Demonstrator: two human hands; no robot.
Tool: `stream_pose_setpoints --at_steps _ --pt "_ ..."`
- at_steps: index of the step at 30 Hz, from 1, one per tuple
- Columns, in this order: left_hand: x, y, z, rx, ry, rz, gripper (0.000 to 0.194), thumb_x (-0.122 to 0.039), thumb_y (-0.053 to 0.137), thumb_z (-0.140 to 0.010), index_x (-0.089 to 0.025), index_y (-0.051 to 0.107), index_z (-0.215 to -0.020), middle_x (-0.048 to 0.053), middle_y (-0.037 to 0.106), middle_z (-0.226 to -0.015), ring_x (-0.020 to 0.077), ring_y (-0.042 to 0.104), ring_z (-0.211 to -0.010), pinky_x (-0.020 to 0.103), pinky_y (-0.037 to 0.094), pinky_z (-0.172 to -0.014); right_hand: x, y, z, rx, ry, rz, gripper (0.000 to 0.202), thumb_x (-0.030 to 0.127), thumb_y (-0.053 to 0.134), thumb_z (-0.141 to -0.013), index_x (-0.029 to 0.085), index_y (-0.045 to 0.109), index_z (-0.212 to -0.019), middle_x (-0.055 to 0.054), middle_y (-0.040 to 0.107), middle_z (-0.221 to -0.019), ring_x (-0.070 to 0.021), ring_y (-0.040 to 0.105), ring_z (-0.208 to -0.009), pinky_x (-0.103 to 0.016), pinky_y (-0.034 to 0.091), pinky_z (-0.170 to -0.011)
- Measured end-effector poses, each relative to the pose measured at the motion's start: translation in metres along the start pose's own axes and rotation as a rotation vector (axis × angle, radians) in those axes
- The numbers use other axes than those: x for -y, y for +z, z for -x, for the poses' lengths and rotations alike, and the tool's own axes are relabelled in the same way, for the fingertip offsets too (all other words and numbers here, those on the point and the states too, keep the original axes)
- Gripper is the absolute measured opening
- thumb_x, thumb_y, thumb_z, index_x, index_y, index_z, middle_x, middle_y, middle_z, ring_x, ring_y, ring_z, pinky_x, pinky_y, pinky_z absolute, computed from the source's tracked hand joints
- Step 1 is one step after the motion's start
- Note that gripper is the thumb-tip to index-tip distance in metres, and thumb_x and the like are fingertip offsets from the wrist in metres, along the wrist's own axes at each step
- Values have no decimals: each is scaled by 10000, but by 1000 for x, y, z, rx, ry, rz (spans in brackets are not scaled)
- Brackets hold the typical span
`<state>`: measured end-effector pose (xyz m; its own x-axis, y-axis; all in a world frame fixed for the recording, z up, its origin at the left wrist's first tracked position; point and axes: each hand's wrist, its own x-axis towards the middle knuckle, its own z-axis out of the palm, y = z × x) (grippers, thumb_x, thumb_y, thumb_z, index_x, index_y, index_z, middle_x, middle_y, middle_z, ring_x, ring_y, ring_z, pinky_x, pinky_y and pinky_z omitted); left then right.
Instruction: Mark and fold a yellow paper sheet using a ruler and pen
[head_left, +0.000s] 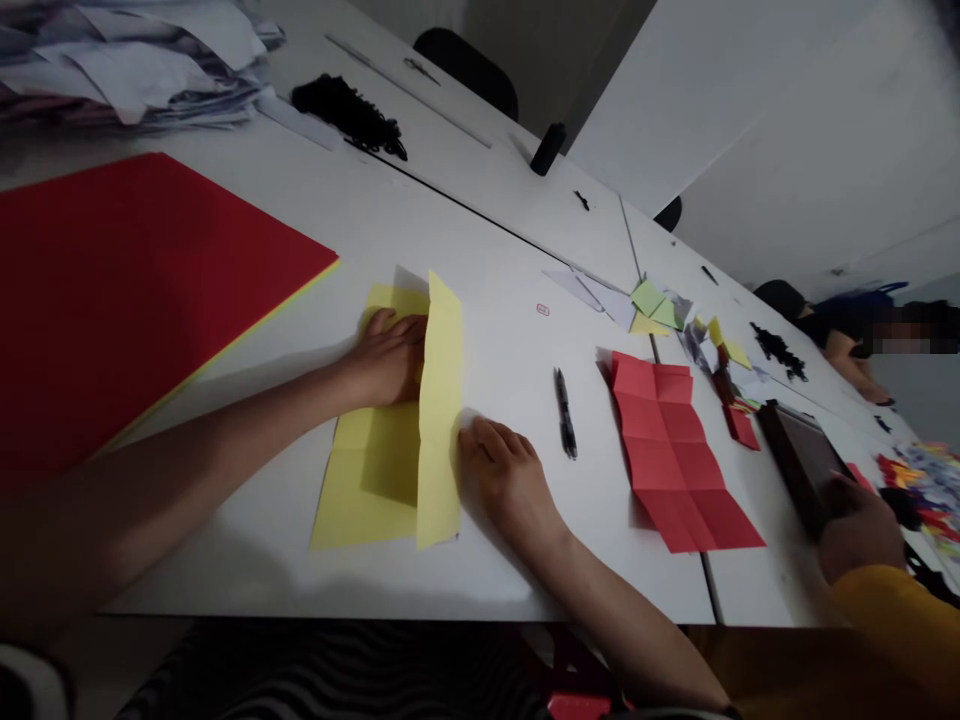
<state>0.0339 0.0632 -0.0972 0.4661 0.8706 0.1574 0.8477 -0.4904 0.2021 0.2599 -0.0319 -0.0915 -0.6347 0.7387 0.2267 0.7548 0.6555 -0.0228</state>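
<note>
A creased sheet of yellow paper (367, 500) lies on the white table, its right part folded up so that it stands as a flap. My left hand (386, 362) rests flat on the sheet, and its fingertips disappear behind that flap. Just right of the flap, my right hand (510, 485) leans on the table with its fingers curled in; I see nothing in them. Whether it touches the paper edge is unclear. A black pen (565, 415) lies beyond my right hand, and farther right is a red sheet with fold lines (679, 450).
Large red sheets (150, 300) over yellow ones lie at left, below a paper pile (127, 60). Black cords (349, 112), scissors (421, 70) and a black bottle (548, 149) sit farther back. At right, a co-worker's hand (862, 530) holds a dark tablet-like object (806, 460).
</note>
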Motion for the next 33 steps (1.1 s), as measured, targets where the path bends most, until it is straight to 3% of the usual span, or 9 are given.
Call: stream_pose_setpoints --at_steps 7,15,20,23,26,28,33 --pt "3 2 1 -18 18 10 522 -286 548 -839 -161 437 -1333 140 476 -1335 283 365 -1253 469 108 -1071 7 -10 18 -8 -54 -6 369 48 408 -900 88 600 -1213 -155 632 -1202 -278 558 -1152 -403 520 -917" --pt "3 3 0 -17 20 24 549 -371 582 -828 -176 455 -1325 138 449 -1383 298 352 -1273 477 97 -1072 15 -20 37 67 -92 -56 378 42 458 -877 63 572 -1236 -199 608 -1219 -295 533 -1180 -441 515 -925" --pt "4 3 0 -10 16 24 583 -416 575 -845 -172 431 -1354 131 446 -1398 293 333 -1286 468 88 -1073 11 -23 45 92 -110 -83 368 70 437 -907 110 574 -1246 -163 596 -1262 -264 523 -1191 -419 509 -934" --pt "3 2 -1 -5 10 23 616 -506 558 -851 -172 435 -1353 134 441 -1405 292 337 -1285 463 97 -1073 4 -23 38 81 -62 -159 381 71 429 -913 186 586 -1240 -99 613 -1252 -226 546 -1149 -385 519 -900" --pt "2 0 -1 6 -1 14 626 -540 548 -849 -160 453 -1337 145 440 -1403 296 340 -1282 468 104 -1073 0 -18 24 65 51 -185 415 40 411 -894 178 590 -1242 -93 632 -1207 -230 551 -1105 -387 521 -867" --pt "1 -1 -1 14 0 5 610 -487 562 -848 -159 440 -1348 146 437 -1404 297 342 -1279 474 113 -1070 0 -14 15 58 93 -167 421 30 408 -883 165 599 -1233 -107 636 -1177 -242 548 -1075 -398 516 -853" --pt "0 -2 0 29 -1 -25 422 -162 474 -841 -133 525 -1259 166 515 -1287 304 382 -1237 512 112 -1058 3 -6 7 26 87 -159 393 77 427 -897 195 605 -1226 -115 621 -1152 -256 536 -1056 -412 503 -831"
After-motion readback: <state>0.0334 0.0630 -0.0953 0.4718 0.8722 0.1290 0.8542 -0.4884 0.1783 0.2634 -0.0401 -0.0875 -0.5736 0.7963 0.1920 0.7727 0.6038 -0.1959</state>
